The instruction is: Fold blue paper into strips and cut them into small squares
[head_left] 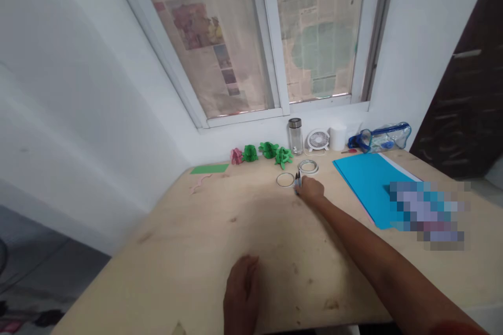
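My right hand (313,189) reaches across the wooden table with its fingers closed on a small stapler (297,183), dark and silver-grey. Just left of the stapler lies a thin round ring (277,180). Behind my right hand is a thicker stack of pale rings (308,171). Close to the front edge of the table, my left hand (241,293) rests with its fingers curled together. Whatever it may hold is hidden.
Green folded-paper shapes (269,149) and a pink one (236,156) line the wall beside a glass bottle (296,138) and a small fan (318,140). Blue sheets (369,180) lie right, below a clear pouch (387,138). Green paper (209,168) lies left.
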Demonstrator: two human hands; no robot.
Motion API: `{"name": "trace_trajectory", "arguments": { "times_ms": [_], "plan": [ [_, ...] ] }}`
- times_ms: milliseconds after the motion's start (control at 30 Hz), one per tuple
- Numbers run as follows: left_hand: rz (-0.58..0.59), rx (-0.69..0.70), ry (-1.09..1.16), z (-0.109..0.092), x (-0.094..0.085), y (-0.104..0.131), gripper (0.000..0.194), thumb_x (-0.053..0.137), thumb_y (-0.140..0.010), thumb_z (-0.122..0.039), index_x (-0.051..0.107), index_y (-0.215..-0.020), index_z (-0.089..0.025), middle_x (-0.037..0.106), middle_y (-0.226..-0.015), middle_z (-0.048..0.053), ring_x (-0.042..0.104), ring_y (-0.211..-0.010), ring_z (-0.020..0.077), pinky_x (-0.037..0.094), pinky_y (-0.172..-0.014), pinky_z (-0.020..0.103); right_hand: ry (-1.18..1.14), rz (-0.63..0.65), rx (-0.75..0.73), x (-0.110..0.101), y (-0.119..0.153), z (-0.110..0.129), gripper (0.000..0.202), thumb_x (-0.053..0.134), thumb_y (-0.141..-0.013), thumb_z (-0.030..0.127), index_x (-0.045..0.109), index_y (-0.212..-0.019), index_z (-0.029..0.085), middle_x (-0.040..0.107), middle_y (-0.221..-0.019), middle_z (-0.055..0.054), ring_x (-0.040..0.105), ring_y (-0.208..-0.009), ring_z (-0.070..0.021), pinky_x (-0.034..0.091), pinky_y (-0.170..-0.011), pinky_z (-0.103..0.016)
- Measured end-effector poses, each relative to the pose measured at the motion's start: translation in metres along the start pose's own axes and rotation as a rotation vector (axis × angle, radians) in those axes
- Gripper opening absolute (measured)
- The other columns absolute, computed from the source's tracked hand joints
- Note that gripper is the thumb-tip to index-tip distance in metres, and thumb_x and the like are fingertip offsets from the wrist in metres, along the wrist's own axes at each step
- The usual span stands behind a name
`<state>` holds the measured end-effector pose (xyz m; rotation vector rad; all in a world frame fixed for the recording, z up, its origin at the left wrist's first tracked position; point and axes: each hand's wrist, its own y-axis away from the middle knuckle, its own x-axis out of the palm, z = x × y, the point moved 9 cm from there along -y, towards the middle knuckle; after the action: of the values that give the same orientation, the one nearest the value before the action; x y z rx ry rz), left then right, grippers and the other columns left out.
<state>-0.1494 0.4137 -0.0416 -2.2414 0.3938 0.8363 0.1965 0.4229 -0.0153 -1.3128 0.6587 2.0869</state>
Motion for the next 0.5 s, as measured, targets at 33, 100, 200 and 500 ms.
{"name": "trace_trajectory", "arguments": {
  "times_ms": [33,100,200,500],
  "plan": [
    [0.019,0.019,0.016,-0.005,0.001,-0.007,0.025,0.047,-0.089,-0.029,0.063,-0.106,-0.023,0.068,-0.109,0.008,0.065,-0.103,0.0238,0.056,-0.086,0.042,-0.001,0.006,0.013,0.002,-0.005,0.001,0.036,0.057,-0.091,0.037,0.055,-0.122,0.018,0.057,-0.122,-0.009,0.060,-0.102,-0.0211,0.051,-0.085,-0.043],
    [0.047,0.083,0.042,-0.022,0.006,-0.028,0.025,0.045,-0.089,-0.026,0.062,-0.107,-0.023,0.067,-0.110,0.008,0.063,-0.105,0.0227,0.055,-0.088,0.041,-0.004,0.023,0.037,0.006,-0.014,0.001,0.036,0.057,-0.091,0.037,0.055,-0.122,0.018,0.057,-0.122,-0.009,0.060,-0.102,-0.0212,0.051,-0.085,-0.043],
    [0.099,0.200,0.011,-0.051,0.027,-0.076,0.025,0.041,-0.088,-0.018,0.062,-0.102,-0.020,0.068,-0.103,0.009,0.063,-0.101,0.0219,0.054,-0.087,0.040,-0.017,0.056,0.068,0.011,-0.024,-0.003,0.036,0.057,-0.091,0.037,0.055,-0.122,0.018,0.057,-0.122,-0.009,0.060,-0.102,-0.0211,0.051,-0.085,-0.043],
    [0.293,0.264,-0.138,-0.081,0.144,-0.193,0.031,0.052,-0.081,-0.013,0.061,-0.110,-0.018,0.066,-0.109,0.010,0.057,-0.107,0.0241,0.043,-0.094,0.039,-0.254,0.010,0.127,0.009,-0.021,-0.029,0.034,0.056,-0.092,0.037,0.056,-0.121,0.019,0.057,-0.122,-0.009,0.059,-0.102,-0.0205,0.051,-0.085,-0.042]
  ]
}}
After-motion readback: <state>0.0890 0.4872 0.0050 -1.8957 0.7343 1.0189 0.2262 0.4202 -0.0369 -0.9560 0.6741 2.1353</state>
